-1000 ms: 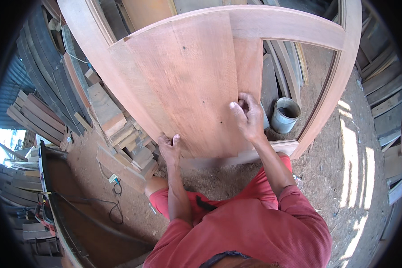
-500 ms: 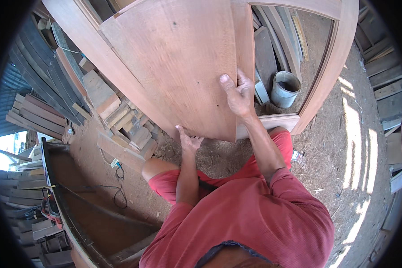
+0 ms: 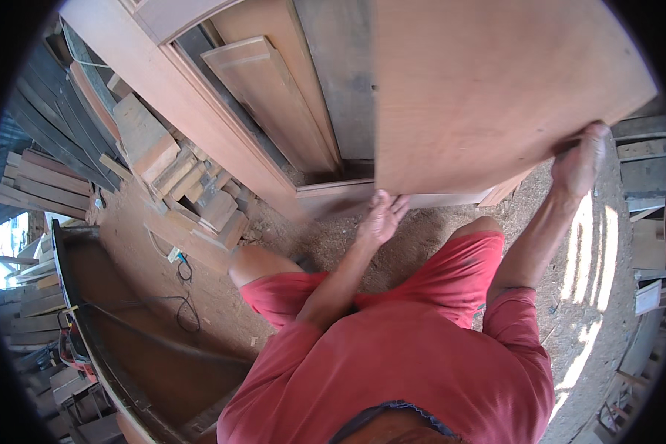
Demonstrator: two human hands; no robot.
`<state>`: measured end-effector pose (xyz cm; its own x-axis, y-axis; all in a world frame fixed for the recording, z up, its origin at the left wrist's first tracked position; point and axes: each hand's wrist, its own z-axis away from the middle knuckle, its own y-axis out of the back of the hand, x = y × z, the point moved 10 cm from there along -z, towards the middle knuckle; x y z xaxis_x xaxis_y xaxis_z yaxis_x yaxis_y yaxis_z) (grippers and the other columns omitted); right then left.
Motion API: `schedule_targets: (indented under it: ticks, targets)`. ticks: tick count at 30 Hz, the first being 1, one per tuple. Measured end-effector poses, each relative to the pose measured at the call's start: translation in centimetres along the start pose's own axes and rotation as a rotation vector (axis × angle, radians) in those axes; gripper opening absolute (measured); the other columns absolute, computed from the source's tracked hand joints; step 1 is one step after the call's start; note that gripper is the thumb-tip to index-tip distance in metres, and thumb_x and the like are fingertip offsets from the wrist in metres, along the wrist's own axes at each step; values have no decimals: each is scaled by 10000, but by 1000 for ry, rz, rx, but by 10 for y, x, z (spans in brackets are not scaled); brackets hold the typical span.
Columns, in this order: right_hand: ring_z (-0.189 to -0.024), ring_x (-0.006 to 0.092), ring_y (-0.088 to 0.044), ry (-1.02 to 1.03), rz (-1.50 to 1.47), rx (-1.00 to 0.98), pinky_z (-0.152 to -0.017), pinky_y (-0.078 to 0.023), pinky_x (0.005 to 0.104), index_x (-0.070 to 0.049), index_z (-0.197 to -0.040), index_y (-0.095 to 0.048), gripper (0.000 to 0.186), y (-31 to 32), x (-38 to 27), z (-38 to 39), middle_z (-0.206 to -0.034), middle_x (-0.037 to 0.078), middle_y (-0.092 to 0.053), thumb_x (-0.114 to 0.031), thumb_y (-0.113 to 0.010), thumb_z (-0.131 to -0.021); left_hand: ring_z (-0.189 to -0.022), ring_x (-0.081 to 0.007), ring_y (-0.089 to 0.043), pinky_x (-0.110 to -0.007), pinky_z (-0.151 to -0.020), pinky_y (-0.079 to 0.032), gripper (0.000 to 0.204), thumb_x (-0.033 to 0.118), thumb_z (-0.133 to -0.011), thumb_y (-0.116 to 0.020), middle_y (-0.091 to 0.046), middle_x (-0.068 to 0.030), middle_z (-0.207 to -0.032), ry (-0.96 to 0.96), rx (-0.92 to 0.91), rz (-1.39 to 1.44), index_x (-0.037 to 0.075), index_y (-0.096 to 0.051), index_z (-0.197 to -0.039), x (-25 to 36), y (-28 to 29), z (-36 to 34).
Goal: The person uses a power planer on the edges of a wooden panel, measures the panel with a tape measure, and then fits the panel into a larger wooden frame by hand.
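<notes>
A broad, flat wooden panel [image 3: 488,96] is held up in front of me, covering the right part of a pale wooden door frame [image 3: 174,100]. My left hand [image 3: 382,219] is at the panel's lower left corner, thumb and fingers against its bottom edge. My right hand [image 3: 579,164] grips the lower right edge, with some fingers hidden behind the wood. Left of the panel, the frame's opening shows a narrow board with shaped edges [image 3: 274,103] leaning inside.
Stacked wood blocks [image 3: 174,166] lie left of the frame. A dark-rimmed, boat-shaped trough [image 3: 137,296] lies to the lower left, with a black cable [image 3: 188,314] beside it. A red and black power tool [image 3: 74,344] sits at its outer side. Timber lines the right edge.
The panel has swung and shifted right, uncovering the left opening and hiding the bucket. My right hand has moved right to the panel's far edge; my left hand has moved right too.
</notes>
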<state>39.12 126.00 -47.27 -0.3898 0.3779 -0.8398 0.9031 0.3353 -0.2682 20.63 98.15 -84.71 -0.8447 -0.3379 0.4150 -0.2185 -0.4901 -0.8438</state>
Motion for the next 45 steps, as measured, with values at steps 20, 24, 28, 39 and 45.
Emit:
schedule_targets:
  ticks: [20,24,28,39,45]
  targets:
    - [-1367,295,-395,39,-11,119,-1180,-269,452,125,-1434,-372,801,72,40,-69,-1477,216,-425,-537,-535,-1014,-1320,-348,-507,-498,-1140,-390,795,525,-793,-784,-496,-170,-1376,125,62,27,87,-433,-1356,-105,-23,-75]
    - [-1361,296,-398,29,-18,77,-1168,-282,449,124,-1433,-373,835,64,44,-72,-1485,216,-414,-562,-559,-995,-1321,-343,-506,-500,-1139,-391,809,522,-799,-784,-476,-153,-1396,108,67,50,99,-402,-1374,-108,-26,-73]
    - [-1340,287,-432,47,18,87,-1143,-328,431,123,-1417,-400,765,51,37,-73,-1462,221,-443,-523,-522,-1027,-1296,-334,-527,-503,-1108,-409,659,486,-843,-769,-488,-109,-1346,111,91,86,149,-427,-1293,-110,-20,-77]
    - [-1129,238,-608,246,398,157,-972,-486,371,60,-1339,-586,482,25,34,-65,-1272,185,-632,-326,-525,-1058,-982,-238,-695,-392,-857,-559,406,474,-886,-739,-666,-64,-992,67,127,107,141,-575,-1050,-105,-22,-85]
    - [-1198,231,-592,176,446,150,-1030,-457,356,79,-1373,-548,554,23,42,-63,-1295,200,-622,-322,-645,-1003,-1052,-238,-679,-412,-926,-544,507,504,-878,-716,-658,-98,-1114,127,132,70,132,-554,-1182,-112,-18,-86]
